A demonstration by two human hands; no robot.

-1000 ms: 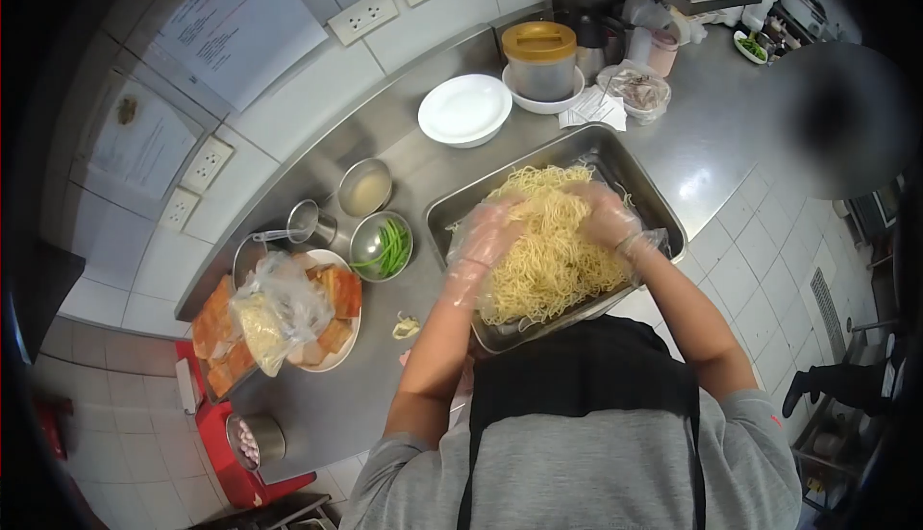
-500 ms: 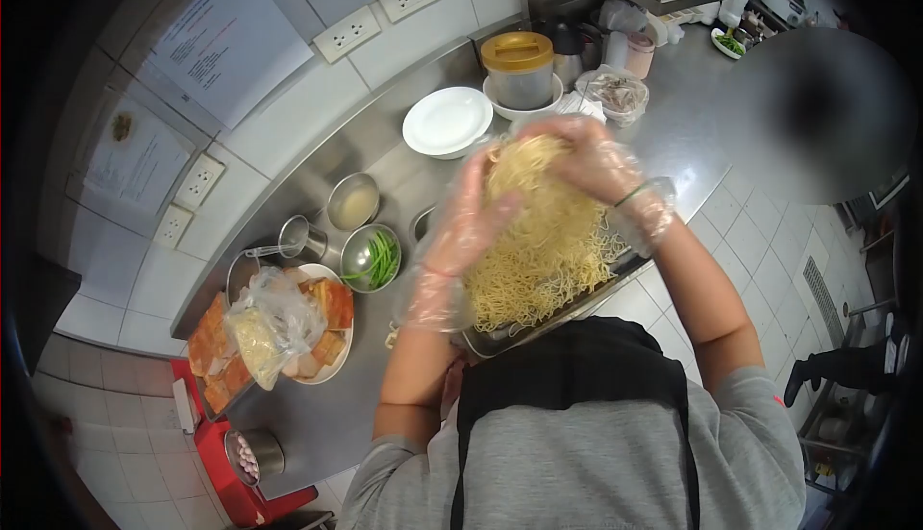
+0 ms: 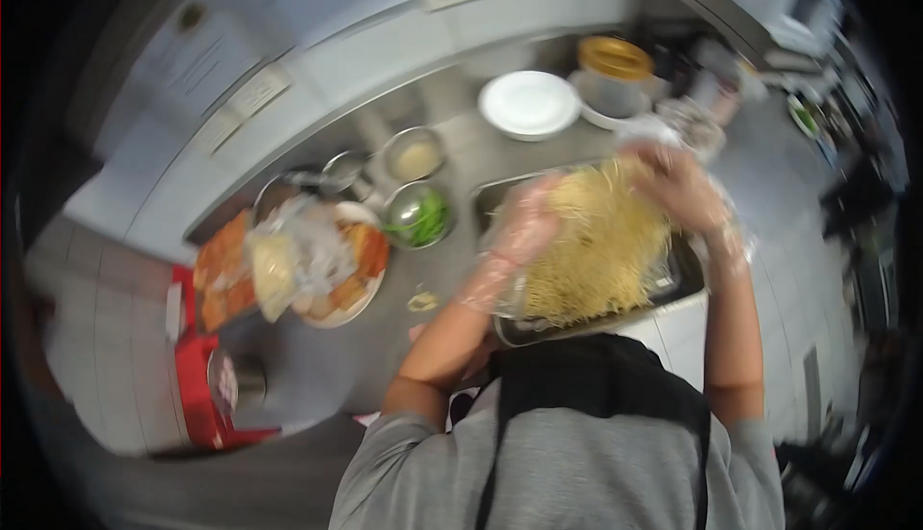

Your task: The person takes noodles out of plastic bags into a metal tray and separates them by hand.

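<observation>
Both my hands wear clear plastic gloves and are smeared by motion. My left hand (image 3: 531, 218) is at the left side of a heap of thin yellow noodles (image 3: 591, 275), its fingers curled against a bunch of them. My right hand (image 3: 673, 184) grips strands at the heap's upper right. Between the two hands a clump of noodles is raised above the rest. The heap lies in a rectangular metal tray (image 3: 690, 280), whose bare bottom shows at the right. Fingertips of both hands are partly hidden among the strands.
Left of the tray are a bowl of green vegetables (image 3: 419, 215), a bowl of pale contents (image 3: 414, 155) and a bag (image 3: 274, 271) over orange-brown pieces (image 3: 223, 266). Behind stand white plates (image 3: 530, 104) and a yellow-lidded container (image 3: 615, 61). A metal pot (image 3: 240, 381) sits front left.
The view has swung, so the counter things appear further right. My hands have moved apart somewhat with the noodles, and more of the tray's left and right ends shows.
</observation>
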